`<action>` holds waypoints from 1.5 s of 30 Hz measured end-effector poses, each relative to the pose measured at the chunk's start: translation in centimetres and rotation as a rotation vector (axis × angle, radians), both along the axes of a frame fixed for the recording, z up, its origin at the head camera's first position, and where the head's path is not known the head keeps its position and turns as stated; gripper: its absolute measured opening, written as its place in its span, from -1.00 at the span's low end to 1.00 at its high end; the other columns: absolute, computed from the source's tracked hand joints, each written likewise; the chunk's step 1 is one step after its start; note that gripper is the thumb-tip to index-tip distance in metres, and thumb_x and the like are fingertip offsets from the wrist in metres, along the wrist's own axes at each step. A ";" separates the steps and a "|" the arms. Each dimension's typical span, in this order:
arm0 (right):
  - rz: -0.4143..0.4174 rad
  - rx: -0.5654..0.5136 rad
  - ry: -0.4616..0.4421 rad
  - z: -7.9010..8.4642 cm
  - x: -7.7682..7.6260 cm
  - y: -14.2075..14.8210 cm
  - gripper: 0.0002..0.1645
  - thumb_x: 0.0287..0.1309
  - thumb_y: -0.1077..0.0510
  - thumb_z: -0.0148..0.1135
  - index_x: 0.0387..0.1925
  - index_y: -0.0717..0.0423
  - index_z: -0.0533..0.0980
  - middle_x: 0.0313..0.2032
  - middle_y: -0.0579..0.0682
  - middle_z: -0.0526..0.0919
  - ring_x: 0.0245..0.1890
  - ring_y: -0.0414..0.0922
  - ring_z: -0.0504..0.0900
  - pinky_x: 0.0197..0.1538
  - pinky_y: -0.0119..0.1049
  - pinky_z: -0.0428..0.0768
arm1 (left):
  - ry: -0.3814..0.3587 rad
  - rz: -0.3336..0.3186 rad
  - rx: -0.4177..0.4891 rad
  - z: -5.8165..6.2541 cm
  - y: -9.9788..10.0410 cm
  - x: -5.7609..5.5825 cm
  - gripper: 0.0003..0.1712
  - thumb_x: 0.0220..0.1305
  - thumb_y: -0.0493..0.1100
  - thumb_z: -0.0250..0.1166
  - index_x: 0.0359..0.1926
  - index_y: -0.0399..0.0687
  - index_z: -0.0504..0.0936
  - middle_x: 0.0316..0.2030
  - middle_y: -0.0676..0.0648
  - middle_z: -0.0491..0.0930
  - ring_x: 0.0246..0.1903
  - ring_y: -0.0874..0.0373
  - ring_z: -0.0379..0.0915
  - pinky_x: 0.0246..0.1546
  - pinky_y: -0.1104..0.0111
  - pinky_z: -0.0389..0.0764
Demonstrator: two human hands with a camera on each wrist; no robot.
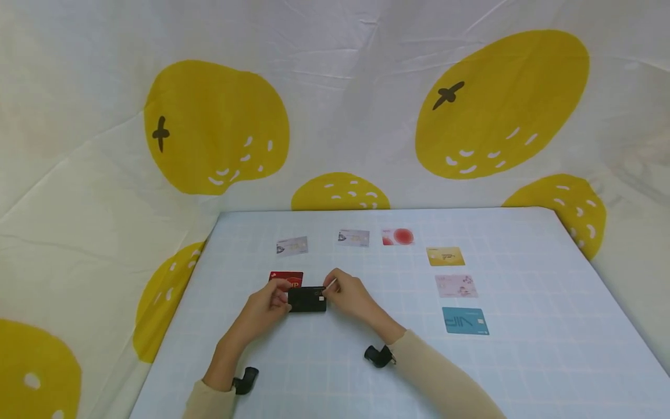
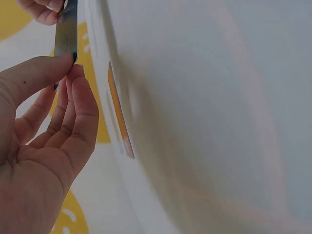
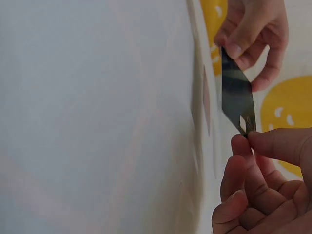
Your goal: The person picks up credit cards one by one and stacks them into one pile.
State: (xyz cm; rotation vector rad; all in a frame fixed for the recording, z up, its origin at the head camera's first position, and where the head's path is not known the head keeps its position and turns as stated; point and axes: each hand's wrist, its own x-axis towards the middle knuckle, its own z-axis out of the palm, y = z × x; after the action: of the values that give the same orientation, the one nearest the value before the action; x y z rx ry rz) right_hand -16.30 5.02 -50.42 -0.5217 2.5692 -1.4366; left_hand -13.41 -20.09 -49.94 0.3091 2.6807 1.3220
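A black card (image 1: pixel 305 301) with a small light chip is held above the table between both hands. My left hand (image 1: pixel 262 308) pinches its left edge between thumb and fingers. With thumb and forefinger, my right hand (image 1: pixel 352 297) pinches the corner at the chip end, which the right wrist view shows closely; the black card (image 3: pixel 237 90) stands tilted there. In the left wrist view the card (image 2: pixel 67 36) appears nearly edge-on. A red card (image 1: pixel 285 276) lies just behind, partly covered by the left fingers and the black card.
On the pale table (image 1: pixel 335 372), an arc of cards lies flat: two silver-grey cards (image 1: pixel 292 247), a white card with a red circle (image 1: pixel 398 237), a gold card (image 1: pixel 445 256), a pink card (image 1: pixel 456 286) and a teal card (image 1: pixel 465 321). A fruit-print cloth (image 1: pixel 350 116) hangs behind.
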 end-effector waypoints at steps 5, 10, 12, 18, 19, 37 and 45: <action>-0.043 0.013 -0.014 0.0 -0.4 1.3 -0.88 0.24 0.22 0.30 -0.20 0.06 0.53 -0.45 -0.16 0.63 -0.50 -0.23 0.53 -0.39 -0.30 0.50 | 0.044 -0.003 0.009 -0.2 1.5 -0.9 -0.48 0.15 -0.41 0.44 0.12 -0.03 0.55 -0.33 0.06 0.56 -0.29 0.22 0.56 -0.17 0.37 0.62; -0.085 0.000 -0.003 0.1 -0.8 2.8 -0.87 0.24 0.23 0.31 -0.20 0.07 0.53 -0.45 -0.14 0.63 -0.50 -0.21 0.54 -0.38 -0.27 0.50 | 0.092 -0.002 0.013 -0.1 3.4 -1.6 -0.50 0.15 -0.41 0.42 0.12 -0.10 0.57 -0.33 0.05 0.56 -0.31 0.21 0.58 -0.17 0.33 0.64; -0.104 -0.004 0.004 0.1 -1.0 3.4 -0.87 0.23 0.24 0.32 -0.21 0.07 0.53 -0.46 -0.13 0.63 -0.49 -0.20 0.54 -0.38 -0.25 0.50 | 0.091 0.001 0.008 0.0 4.1 -1.8 -0.51 0.17 -0.38 0.42 0.12 -0.07 0.56 -0.33 0.06 0.56 -0.31 0.22 0.58 -0.18 0.33 0.64; -0.149 0.006 0.004 0.0 -1.6 4.9 -0.87 0.23 0.23 0.33 -0.21 0.06 0.53 -0.47 -0.14 0.63 -0.50 -0.20 0.52 -0.40 -0.26 0.48 | 0.071 0.002 -0.012 -0.1 5.8 -2.5 -0.50 0.23 -0.31 0.43 0.16 0.03 0.53 -0.31 0.09 0.57 -0.31 0.24 0.56 -0.19 0.36 0.64; -0.154 0.004 0.002 0.0 -1.6 5.1 -0.86 0.22 0.23 0.34 -0.21 0.06 0.53 -0.47 -0.14 0.63 -0.51 -0.19 0.52 -0.41 -0.26 0.48 | 0.072 -0.001 -0.011 -0.1 6.0 -2.6 -0.50 0.23 -0.30 0.43 0.16 0.04 0.53 -0.31 0.10 0.57 -0.31 0.23 0.56 -0.19 0.36 0.64; -0.238 -0.010 -0.036 -0.2 -2.4 8.1 -0.82 0.22 0.22 0.35 -0.17 0.08 0.52 -0.46 -0.11 0.64 -0.53 -0.16 0.55 -0.40 -0.25 0.48 | 0.049 -0.066 0.031 -0.2 9.0 -4.5 -0.50 0.25 -0.27 0.42 0.19 -0.08 0.52 -0.30 0.04 0.59 -0.30 0.19 0.58 -0.19 0.33 0.65; -0.270 -0.002 -0.039 0.0 -2.8 9.6 -0.82 0.24 0.22 0.34 -0.15 0.11 0.52 -0.43 -0.07 0.67 -0.51 -0.15 0.57 -0.41 -0.26 0.50 | 0.047 -0.102 0.043 -0.5 10.7 -5.6 -0.49 0.26 -0.29 0.41 0.21 -0.14 0.50 -0.29 0.02 0.60 -0.29 0.18 0.58 -0.18 0.34 0.65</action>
State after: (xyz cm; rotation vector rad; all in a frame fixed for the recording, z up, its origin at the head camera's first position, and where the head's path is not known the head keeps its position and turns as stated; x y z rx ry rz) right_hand -19.10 14.63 -50.41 -0.1477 2.6875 -1.5113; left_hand -18.98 -9.41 -50.46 0.4813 2.6374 1.3607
